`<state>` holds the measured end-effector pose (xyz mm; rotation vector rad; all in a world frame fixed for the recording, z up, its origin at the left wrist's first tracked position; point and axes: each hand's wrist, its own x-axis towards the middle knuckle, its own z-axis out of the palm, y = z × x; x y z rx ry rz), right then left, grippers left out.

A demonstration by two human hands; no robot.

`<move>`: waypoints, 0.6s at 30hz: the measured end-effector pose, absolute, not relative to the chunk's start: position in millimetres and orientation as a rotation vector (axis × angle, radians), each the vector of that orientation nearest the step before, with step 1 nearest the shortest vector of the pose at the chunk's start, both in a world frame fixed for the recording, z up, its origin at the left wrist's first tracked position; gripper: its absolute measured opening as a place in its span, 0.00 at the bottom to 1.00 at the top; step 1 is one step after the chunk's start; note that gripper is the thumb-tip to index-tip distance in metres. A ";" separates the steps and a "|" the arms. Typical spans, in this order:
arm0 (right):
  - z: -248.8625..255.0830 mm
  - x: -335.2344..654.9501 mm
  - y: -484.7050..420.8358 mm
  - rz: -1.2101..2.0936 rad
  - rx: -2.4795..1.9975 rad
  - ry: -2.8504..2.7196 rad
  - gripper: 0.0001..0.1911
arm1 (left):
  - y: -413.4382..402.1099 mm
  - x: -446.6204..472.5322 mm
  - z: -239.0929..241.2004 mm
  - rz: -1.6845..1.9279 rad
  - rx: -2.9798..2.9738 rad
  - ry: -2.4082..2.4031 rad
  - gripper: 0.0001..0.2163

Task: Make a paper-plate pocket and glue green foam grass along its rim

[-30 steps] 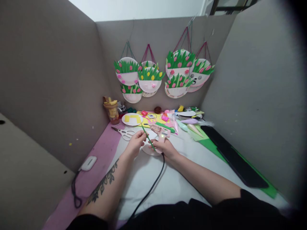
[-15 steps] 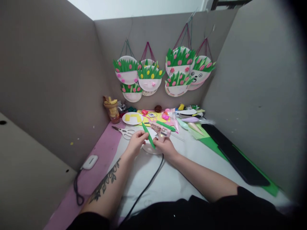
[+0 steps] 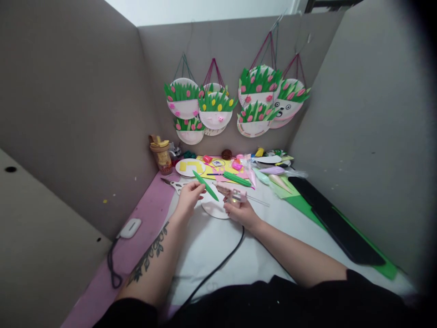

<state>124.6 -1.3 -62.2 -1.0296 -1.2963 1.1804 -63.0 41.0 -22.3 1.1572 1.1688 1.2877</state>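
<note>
Leaf of green paper (image 3: 209, 189) is pinched between the thumb and fingers of the left hand (image 3: 190, 197), and we see it tilt, with its top end leaning to the left. We see the right hand (image 3: 243, 215) wrapped around a pink glue gun (image 3: 235, 195). The gun's tip points left and is near the leaf, but we see a little gap between them. Both hands are up over a round white plate (image 3: 214, 210), which lies on the tabletop (image 3: 150, 205).

A black cord (image 3: 226, 258) runs from the gun down toward us. Just behind the gun, we spot a bunch of thin green strips (image 3: 238, 179). By the left hand, we see scissors (image 3: 176, 185), partly hidden. Past them lies another plate (image 3: 178, 168) with yellow shapes (image 3: 187, 166) on it, near a brown cup (image 3: 163, 157).

On the right, we see a long black thing (image 3: 344, 228) lying over green paper (image 3: 387, 269). On the gray wall (image 3: 164, 45) in front of us, plate baskets (image 3: 184, 109) hang from strings, with green grass and pink or yellow flowers.
</note>
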 end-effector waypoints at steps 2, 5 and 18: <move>-65.1 126.8 -1.6 1.157 -1.063 -1.352 0.15 | 40.4 -62.7 -21.0 1.295 1.161 1.167 0.14; -66.0 130.6 -3.7 1.060 -1.127 -1.424 0.13 | 40.2 -62.7 -19.1 1.305 1.136 1.149 0.15; -33.6 126.9 -15.5 0.878 -0.981 -1.700 0.20 | 37.8 -63.4 -15.3 1.279 1.309 1.248 0.13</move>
